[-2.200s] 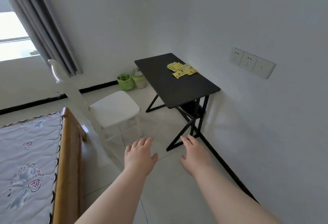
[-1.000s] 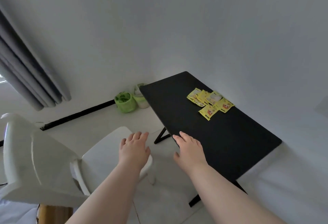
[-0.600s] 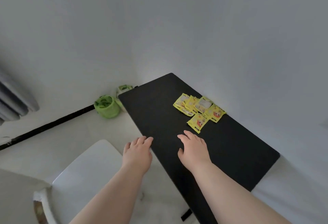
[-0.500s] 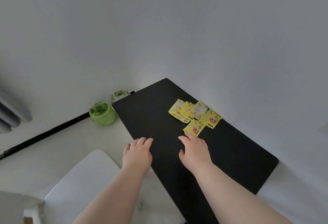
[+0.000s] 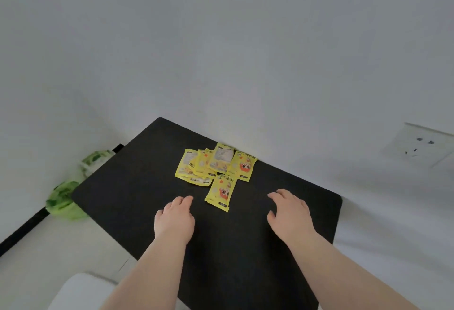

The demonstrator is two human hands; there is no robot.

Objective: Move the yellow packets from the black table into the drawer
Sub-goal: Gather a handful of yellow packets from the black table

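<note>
A white chair seat (image 5: 81, 292) is showing at the near left corner. Over the black table (image 5: 127, 199), the left hand (image 5: 174, 221) and right hand (image 5: 290, 216) are hovering palm down, fingers loosely extended, holding nothing. The nearest packet (image 5: 221, 193) is lying just beyond the left fingertips (image 5: 186, 200), untouched. The other yellow packets (image 5: 216, 166) are overlapping behind it, by the wall. Green containers (image 5: 63, 201) are sitting on the floor past the table's left end, contents too blurred to tell.
</note>
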